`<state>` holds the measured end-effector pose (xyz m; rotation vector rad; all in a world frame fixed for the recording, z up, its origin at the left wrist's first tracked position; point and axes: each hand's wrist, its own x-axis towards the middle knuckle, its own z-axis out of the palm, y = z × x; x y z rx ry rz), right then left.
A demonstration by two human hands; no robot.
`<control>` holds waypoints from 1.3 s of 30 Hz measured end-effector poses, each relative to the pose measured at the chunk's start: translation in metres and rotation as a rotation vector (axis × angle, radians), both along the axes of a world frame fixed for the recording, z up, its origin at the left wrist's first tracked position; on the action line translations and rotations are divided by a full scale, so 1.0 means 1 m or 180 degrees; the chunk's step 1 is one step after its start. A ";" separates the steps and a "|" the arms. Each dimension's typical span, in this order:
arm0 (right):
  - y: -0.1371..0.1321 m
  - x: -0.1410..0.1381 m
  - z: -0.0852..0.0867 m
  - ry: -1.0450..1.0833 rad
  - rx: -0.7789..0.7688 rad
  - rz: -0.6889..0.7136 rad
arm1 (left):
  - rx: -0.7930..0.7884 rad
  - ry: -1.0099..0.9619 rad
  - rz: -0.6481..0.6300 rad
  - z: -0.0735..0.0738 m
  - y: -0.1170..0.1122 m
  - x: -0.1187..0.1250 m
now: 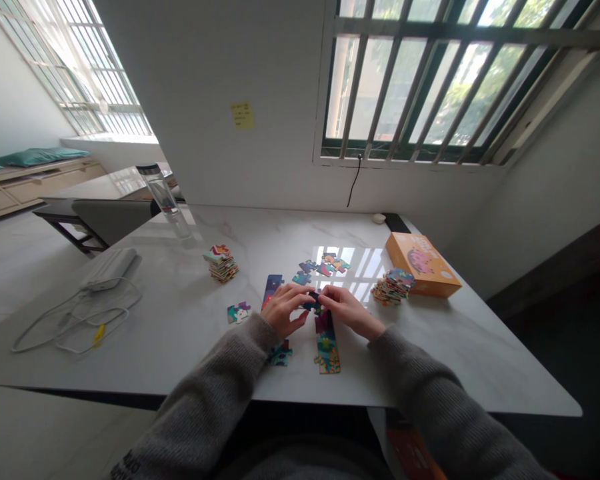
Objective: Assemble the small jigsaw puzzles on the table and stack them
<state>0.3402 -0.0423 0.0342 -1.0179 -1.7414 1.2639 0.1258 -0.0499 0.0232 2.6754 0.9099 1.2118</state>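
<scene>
My left hand (284,310) and my right hand (349,311) meet over the middle of the white marble table (170,333), their fingertips pinching a dark blue jigsaw piece (313,302). Below my right hand lies a joined strip of colourful puzzle pieces (327,350), its top end hidden by my fingers. Another blue strip of pieces (272,289) lies beyond my left hand. Small groups of loose pieces (321,267) lie farther ahead. One piece (239,312) sits to the left, and another (280,355) sits below my left wrist.
Stacked puzzle pieces (221,264) stand left of centre, and another pile (391,287) leans beside an orange puzzle box (423,265). A glass bottle (160,190) stands at the far left, near a white power adapter (109,269) with a looped cable (75,321).
</scene>
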 end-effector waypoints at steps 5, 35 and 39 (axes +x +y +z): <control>-0.002 -0.001 0.001 0.0046 -0.0184 0.0107 | 0.0100 -0.0254 0.0261 0.000 0.001 -0.002; 0.028 0.026 -0.010 -0.1201 0.2063 -0.0148 | -0.0509 -0.0596 0.0088 -0.007 0.003 -0.003; 0.048 0.033 -0.023 -0.1664 0.2048 -0.0401 | -0.0462 0.0059 0.0097 -0.012 0.005 -0.003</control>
